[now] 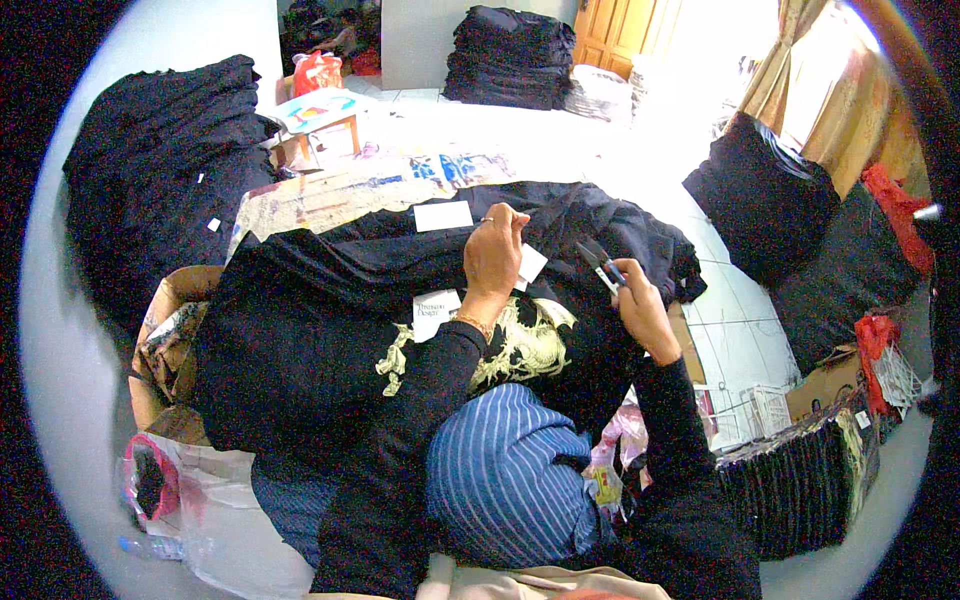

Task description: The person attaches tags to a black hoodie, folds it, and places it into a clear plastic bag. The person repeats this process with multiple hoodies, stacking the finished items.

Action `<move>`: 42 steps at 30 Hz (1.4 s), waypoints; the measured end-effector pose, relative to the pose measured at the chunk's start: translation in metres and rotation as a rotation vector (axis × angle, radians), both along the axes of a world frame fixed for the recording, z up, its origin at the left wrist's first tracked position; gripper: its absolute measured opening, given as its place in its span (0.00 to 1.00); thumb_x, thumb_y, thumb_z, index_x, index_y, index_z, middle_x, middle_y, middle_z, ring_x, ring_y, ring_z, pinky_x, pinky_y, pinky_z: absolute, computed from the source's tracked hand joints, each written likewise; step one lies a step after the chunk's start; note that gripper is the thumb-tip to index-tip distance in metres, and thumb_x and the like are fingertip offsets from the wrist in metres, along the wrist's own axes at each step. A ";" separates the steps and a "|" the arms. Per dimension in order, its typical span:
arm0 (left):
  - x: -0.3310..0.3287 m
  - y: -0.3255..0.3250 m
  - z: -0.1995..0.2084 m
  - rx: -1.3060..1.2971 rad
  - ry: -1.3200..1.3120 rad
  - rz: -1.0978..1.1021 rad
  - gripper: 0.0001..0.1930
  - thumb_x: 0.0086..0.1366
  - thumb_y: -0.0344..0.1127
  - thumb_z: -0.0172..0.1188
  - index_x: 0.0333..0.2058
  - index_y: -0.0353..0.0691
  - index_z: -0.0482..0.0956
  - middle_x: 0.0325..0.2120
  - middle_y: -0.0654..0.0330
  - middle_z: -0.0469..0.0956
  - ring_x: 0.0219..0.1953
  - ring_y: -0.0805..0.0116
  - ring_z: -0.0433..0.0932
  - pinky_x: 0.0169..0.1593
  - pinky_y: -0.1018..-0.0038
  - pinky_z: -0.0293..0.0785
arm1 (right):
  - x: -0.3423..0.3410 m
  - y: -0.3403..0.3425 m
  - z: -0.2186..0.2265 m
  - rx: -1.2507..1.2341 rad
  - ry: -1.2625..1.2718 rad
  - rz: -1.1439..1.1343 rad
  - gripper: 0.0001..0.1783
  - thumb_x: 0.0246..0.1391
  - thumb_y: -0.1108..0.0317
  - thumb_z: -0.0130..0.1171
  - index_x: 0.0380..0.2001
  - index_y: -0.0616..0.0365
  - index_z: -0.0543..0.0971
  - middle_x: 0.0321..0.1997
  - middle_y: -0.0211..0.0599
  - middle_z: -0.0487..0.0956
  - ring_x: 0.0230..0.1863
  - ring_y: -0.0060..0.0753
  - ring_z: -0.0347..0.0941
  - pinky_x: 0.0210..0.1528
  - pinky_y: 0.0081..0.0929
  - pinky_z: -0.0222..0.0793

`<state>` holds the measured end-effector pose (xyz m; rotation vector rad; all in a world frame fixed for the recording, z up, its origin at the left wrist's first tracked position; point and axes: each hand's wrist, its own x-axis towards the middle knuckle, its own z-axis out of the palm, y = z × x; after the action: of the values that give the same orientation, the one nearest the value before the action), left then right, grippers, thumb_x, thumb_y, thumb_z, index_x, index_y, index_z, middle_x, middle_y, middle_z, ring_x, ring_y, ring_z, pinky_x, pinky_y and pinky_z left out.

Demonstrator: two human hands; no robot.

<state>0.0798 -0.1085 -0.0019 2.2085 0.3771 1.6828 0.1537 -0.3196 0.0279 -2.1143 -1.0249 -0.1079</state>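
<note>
The left hand pinches a white tag on the black garment, lifting it clear so it can be reached. Just right of it, the right hand is closed around small snips, blades aimed at the tag. The garment drapes over the lap, dark, with a pale printed design nearer the body.

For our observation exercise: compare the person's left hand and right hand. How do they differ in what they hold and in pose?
The left hand pinches a white paper tag; the right hand grips small dark snips. The left hand wears a ring and bracelet; the right hand shows neither. The left hand is raised farther forward than the right hand. Both have black sleeves and work over the black garment.
</note>
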 end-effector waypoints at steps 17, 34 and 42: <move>-0.004 -0.001 0.000 -0.098 0.032 -0.019 0.08 0.62 0.39 0.52 0.30 0.42 0.69 0.22 0.61 0.75 0.23 0.58 0.75 0.27 0.65 0.69 | -0.017 0.066 0.006 -0.098 -0.396 -0.167 0.19 0.52 0.48 0.52 0.30 0.54 0.75 0.21 0.49 0.77 0.25 0.53 0.75 0.26 0.44 0.68; -0.300 0.210 0.080 -0.075 -0.162 0.477 0.11 0.65 0.40 0.51 0.35 0.37 0.74 0.31 0.58 0.76 0.31 0.69 0.74 0.38 0.72 0.71 | 0.057 -0.310 -0.102 -0.669 -0.219 -0.992 0.17 0.57 0.59 0.40 0.33 0.61 0.75 0.36 0.52 0.77 0.33 0.58 0.73 0.33 0.50 0.68; -0.322 0.228 0.088 0.337 -0.081 0.828 0.30 0.48 0.33 0.61 0.53 0.43 0.65 0.50 0.52 0.68 0.52 0.52 0.67 0.54 0.61 0.62 | 0.052 -0.378 -0.230 -1.094 0.240 -0.752 0.16 0.55 0.60 0.42 0.31 0.60 0.75 0.36 0.51 0.77 0.33 0.58 0.73 0.33 0.50 0.69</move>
<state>-0.2419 0.1200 0.0858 2.3667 1.1897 2.3735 0.2058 -0.6976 -0.2024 -3.2932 -0.0134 0.4305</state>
